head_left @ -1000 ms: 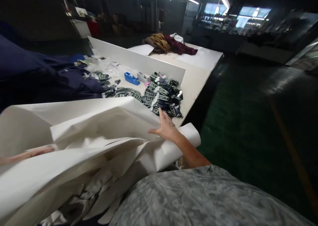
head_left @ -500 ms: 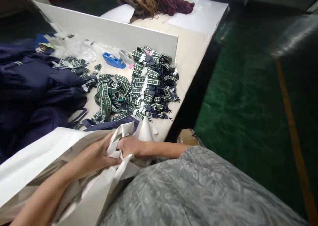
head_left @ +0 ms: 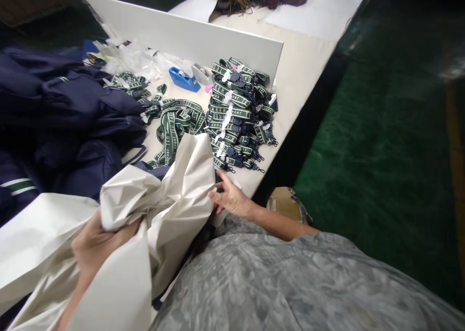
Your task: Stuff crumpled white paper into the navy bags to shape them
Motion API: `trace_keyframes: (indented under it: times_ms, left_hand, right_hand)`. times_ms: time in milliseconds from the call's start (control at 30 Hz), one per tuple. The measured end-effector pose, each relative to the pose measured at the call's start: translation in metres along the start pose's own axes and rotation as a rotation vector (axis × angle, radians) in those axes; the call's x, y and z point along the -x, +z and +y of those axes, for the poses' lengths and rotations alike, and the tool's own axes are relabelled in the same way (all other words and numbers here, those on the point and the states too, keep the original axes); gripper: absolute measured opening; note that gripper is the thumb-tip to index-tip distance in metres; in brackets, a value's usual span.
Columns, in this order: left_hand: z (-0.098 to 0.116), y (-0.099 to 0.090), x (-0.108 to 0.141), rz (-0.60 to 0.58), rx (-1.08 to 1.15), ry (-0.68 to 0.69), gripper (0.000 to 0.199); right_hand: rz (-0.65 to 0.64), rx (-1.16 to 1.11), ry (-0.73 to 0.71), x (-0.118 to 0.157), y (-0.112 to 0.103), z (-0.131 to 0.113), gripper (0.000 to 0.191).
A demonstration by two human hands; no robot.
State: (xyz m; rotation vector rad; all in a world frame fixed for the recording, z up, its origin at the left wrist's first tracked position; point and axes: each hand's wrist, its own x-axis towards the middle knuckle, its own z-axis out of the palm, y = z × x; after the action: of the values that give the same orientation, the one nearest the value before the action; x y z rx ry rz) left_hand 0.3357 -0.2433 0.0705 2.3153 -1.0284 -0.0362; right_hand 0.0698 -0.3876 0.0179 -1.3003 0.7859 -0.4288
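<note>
In the head view, clutching a crumpled white sheet [head_left: 189, 176] in the left hand [head_left: 95, 247] at the near end of the worktop [head_left: 305, 64], right hand [head_left: 233, 198] unclenched beside it, contact unclear, with green straps [head_left: 230, 113] stacked just beyond, navy fabric [head_left: 69, 105] leftward.

The left hand [head_left: 92, 244] is closed in a firm grip, back upward, its thumb stretched to the right and most of its fingers hidden. Its bare forearm [head_left: 69, 306] rises steeply to it, partly covered. The right hand [head_left: 234, 200], unclenched, lies by the right edge of the table [head_left: 290, 79], at the near end; thumb and forefinger stand apart, the fingers slightly bent. The right forearm [head_left: 281, 224] reaches leftward, its wrist nearly straight. The hands are well apart.
</note>
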Motion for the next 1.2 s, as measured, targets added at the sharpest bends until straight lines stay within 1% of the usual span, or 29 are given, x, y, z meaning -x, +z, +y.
trace_keyframes:
  times_ms: [33,67,100,133,167,200,233,300,333,367,400,433,467,500,600,667,733,800,900,967,1000,1033,1067,1100,1133,1200]
  left_hand:
    - [0.005,0.005,-0.001,0.051,-0.01,0.015,0.064]
    - [0.01,0.009,-0.003,0.095,-0.014,0.033,0.066]
    - [0.015,0.011,-0.004,0.123,-0.01,0.042,0.067]
    - [0.019,0.013,-0.005,0.14,-0.004,0.041,0.069]
    - [0.024,0.013,-0.006,0.134,0.011,0.031,0.068]
    - [0.028,0.013,-0.007,0.1,0.024,0.018,0.067]
    - [0.034,0.012,-0.009,0.033,0.022,0.014,0.066]
    - [0.046,0.011,-0.011,-0.176,-0.037,0.063,0.071]
    - [0.053,0.011,-0.013,-0.291,-0.094,0.106,0.078]
    - [0.059,0.013,-0.014,-0.393,-0.16,0.135,0.087]
    - [0.064,0.015,-0.015,-0.466,-0.219,0.145,0.097]
    - [0.068,0.019,-0.016,-0.515,-0.255,0.144,0.104]
    - [0.071,0.024,-0.017,-0.545,-0.263,0.138,0.105]
    - [0.072,0.03,-0.019,-0.558,-0.251,0.135,0.102]
    - [0.069,0.048,-0.027,-0.53,-0.153,0.161,0.078]
    - [0.065,0.058,-0.033,-0.511,-0.08,0.148,0.064]
    - [0.06,0.066,-0.039,-0.49,-0.015,0.097,0.056]
    - [0.057,0.07,-0.041,-0.456,0.051,0.026,0.052]
    - [0.053,0.072,-0.038,-0.385,0.175,-0.032,0.052]
    - [0.051,0.073,-0.033,-0.322,0.218,-0.032,0.053]
    - [0.05,0.073,-0.03,-0.291,0.22,-0.028,0.055]
    - [0.049,0.073,-0.027,-0.269,0.214,-0.024,0.056]
    - [0.048,0.074,-0.025,-0.257,0.202,-0.017,0.056]
    - [0.047,0.075,-0.024,-0.255,0.188,-0.009,0.056]
    - [0.046,0.076,-0.024,-0.26,0.17,-0.001,0.056]
    - [0.044,0.077,-0.028,-0.275,0.136,0.02,0.055]
  right_hand:
    - [-0.02,0.0,-0.091,-0.004,0.012,-0.006,0.093]
    - [-0.006,0.048,-0.201,-0.01,0.025,-0.011,0.09]
    - [0.019,0.125,-0.299,-0.019,0.039,-0.014,0.082]
    - [0.034,0.213,-0.37,-0.03,0.053,-0.014,0.069]
    - [0.01,0.297,-0.407,-0.043,0.067,-0.012,0.053]
    - [-0.042,0.381,-0.408,-0.057,0.079,-0.008,0.038]
    - [-0.09,0.455,-0.404,-0.071,0.089,-0.002,0.031]
    - [-0.152,0.545,-0.396,-0.094,0.102,0.009,0.024]
    - [-0.172,0.563,-0.401,-0.1,0.103,0.014,0.024]
    - [-0.193,0.572,-0.413,-0.102,0.102,0.016,0.024]
    - [-0.212,0.586,-0.428,-0.101,0.098,0.018,0.023]
    - [-0.225,0.623,-0.445,-0.098,0.092,0.018,0.021]
    - [-0.225,0.689,-0.463,-0.092,0.084,0.017,0.02]
    - [-0.205,0.785,-0.481,-0.085,0.074,0.015,0.019]
    - [-0.115,1.12,-0.511,-0.069,0.047,0.009,0.02]
    - [-0.147,1.267,-0.519,-0.066,0.035,0.004,0.021]
    - [-0.251,1.358,-0.51,-0.072,0.031,-0.004,0.02]
    - [-0.396,1.457,-0.454,-0.082,0.03,-0.016,0.019]
    - [-0.702,1.578,-0.304,-0.098,0.027,-0.039,0.022]
    - [-0.871,1.567,-0.244,-0.105,0.019,-0.054,0.027]
    - [-0.916,1.538,-0.243,-0.106,0.014,-0.059,0.03]
    - [-0.934,1.509,-0.259,-0.105,0.009,-0.063,0.031]
    - [-0.923,1.487,-0.291,-0.103,0.005,-0.064,0.032]
    - [-0.882,1.472,-0.336,-0.1,0.001,-0.062,0.031]
    - [-0.813,1.464,-0.382,-0.096,-0.001,-0.059,0.029]
    - [-0.623,1.446,-0.446,-0.086,-0.002,-0.048,0.026]
